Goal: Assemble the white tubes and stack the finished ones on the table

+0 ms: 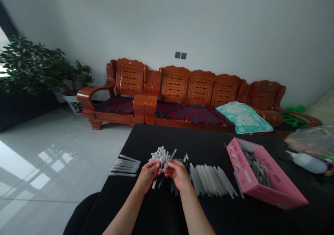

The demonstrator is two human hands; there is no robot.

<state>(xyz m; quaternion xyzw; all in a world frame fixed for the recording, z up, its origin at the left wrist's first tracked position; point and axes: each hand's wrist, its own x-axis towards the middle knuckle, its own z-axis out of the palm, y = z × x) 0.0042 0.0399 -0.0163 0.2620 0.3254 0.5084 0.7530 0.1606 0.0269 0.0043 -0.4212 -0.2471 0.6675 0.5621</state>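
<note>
Pinching a tube [171, 157], the right hand [178, 175] is nearer it; the long axis slants away and rightward from between the hands. Whether the left hand [149, 174] grips anything, I cannot tell. White pieces [159, 154] lie just beyond.

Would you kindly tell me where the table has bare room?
The black table is bare between the white pieces and its far edge, and on the near side of the pale tubes. It is crowded around the left hand and right hand, and where tubes lie beside the pink box.
</note>
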